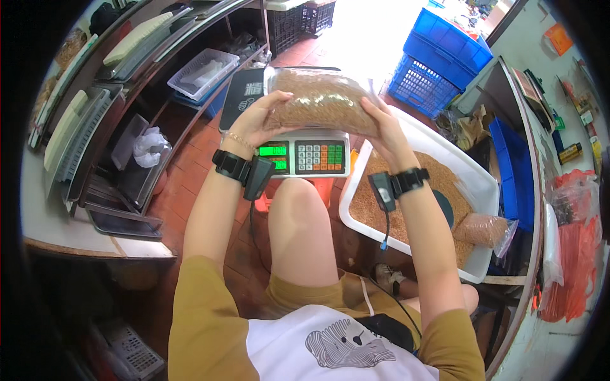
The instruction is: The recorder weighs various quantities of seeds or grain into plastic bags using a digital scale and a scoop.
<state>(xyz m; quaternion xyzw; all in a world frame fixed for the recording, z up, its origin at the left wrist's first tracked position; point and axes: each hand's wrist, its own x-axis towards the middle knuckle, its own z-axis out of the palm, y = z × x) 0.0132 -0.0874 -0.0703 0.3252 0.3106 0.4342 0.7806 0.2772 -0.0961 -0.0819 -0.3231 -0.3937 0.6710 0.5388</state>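
A clear plastic bag of brown granular material [324, 100] is held up lengthwise between my two hands. My left hand [262, 116] grips its left end, thumb on the near face. At the other end my right hand [385, 128] has hold of the bag. Behind and below it stands an electronic weighing scale [345, 143] with a lit green display and a keypad; its dark platform [238, 102] is partly hidden by the bag. To the right, a white plastic tub [350, 200] contains loose brown granules [429, 171], and another filled bag [482, 229] lies at its right side.
Dark shelving with trays [90, 138] runs along the left. Blue plastic crates [429, 71] are stacked at the far right. A blue bin [512, 176] stands beyond the tub, and red plastic bags [572, 266] hang by the right wall. Red tiles [190, 157] cover the floor.
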